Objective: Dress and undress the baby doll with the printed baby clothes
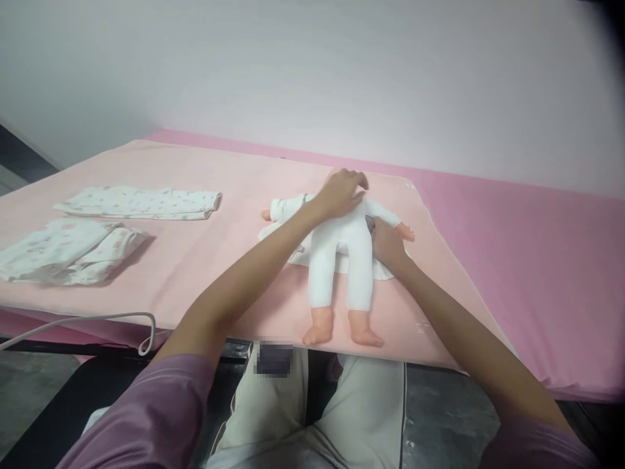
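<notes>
A baby doll (342, 238) with a white body and bare, flesh-coloured hands and feet lies on its back, feet toward me. No head shows; my left hand covers the doll's upper end. A white cloth garment (385, 270) is spread beneath the doll, its edges showing on both sides. Reaching across the chest, my left hand (343, 192) has bent fingers slightly apart, with nothing visible in them. My right hand (387, 244) is closed at the doll's side, below its arm. A small grey patch shows by those fingertips, and what they grip is hidden.
A pale pink sheet (234, 260) covers the table, over a darker pink cover (537, 273) at right. Two folded, printed cloths, one long (141, 203) and one bulkier (63, 251), lie at left. A white cable (112, 317) loops over the front edge. A wall stands behind.
</notes>
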